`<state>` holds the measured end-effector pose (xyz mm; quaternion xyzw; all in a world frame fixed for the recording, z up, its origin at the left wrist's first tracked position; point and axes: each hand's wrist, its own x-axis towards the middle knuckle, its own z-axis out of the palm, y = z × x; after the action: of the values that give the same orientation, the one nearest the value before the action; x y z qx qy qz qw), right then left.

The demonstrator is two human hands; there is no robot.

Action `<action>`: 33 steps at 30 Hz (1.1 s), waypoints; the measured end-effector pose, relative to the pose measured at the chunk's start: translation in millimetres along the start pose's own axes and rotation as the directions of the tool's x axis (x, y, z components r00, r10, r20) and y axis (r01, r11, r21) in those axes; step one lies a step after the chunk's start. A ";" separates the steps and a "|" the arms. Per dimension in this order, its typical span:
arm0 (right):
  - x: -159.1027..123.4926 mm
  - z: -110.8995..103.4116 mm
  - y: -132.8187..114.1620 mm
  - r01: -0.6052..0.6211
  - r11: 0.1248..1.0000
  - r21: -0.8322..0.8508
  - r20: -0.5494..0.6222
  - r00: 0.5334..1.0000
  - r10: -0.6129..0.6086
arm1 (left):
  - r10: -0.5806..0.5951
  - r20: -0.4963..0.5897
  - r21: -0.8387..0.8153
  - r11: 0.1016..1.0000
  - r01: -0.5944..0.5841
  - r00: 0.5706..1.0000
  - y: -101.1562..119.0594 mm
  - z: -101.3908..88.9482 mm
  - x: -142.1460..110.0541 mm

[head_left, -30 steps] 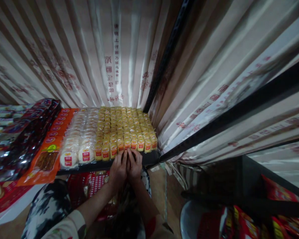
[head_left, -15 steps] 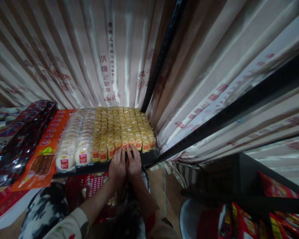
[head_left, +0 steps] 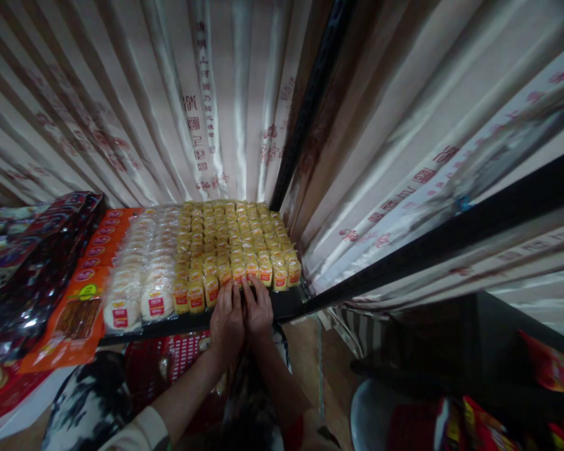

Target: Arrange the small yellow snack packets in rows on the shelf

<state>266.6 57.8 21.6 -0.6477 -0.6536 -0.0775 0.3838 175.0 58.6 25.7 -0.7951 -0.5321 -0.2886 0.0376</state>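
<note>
- Standing long-axis upright, small yellow plastic-wrapped cakes (head_left: 237, 248) are turned with red labels (head_left: 266, 276) frontward.
- Left hand (head_left: 228, 318) and right hand (head_left: 259, 309) are held close together; grip cannot be told.

At 11 o'clock, a small vertical line of print (head_left: 205, 81) on the back curtain (head_left: 242, 113) appears to read 清明上河圖乃國之, its ending unclear; larger seal-style characters (head_left: 193, 123) stand beside it. Similar characters (head_left: 423, 176) mark the side curtain (head_left: 380, 125), between 2 and 3. Too small to read: red labels (head_left: 156, 306) on white wrapped rounds (head_left: 160, 275) and yellow wrapped pieces (head_left: 237, 244), 7 to 8 o'clock, and a yellow badge (head_left: 88, 292) on an orange packet (head_left: 82, 313), between 8 and 9.
</note>
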 end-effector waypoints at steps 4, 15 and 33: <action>0.4 -0.3 -0.8 -0.009 1.000 0.002 0.031 0.999 0.008 | -0.029 0.019 -0.010 1.000 0.029 0.999 2.7 -1.3 3.1; -1.6 1.7 3.5 0.025 0.998 0.056 0.037 0.999 -0.027 | -0.001 0.034 -0.082 0.997 0.003 0.999 -1.3 -5.4 1.5; -38.0 -20.1 -33.4 0.074 0.932 0.354 0.130 0.983 -0.127 | 0.079 0.292 -0.396 0.917 0.045 0.953 -26.6 -58.7 -84.5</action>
<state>239.3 10.9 25.8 -0.5394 -0.7164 0.0686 0.4371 104.7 -21.1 25.7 -0.8254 -0.4547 -0.2653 -0.2039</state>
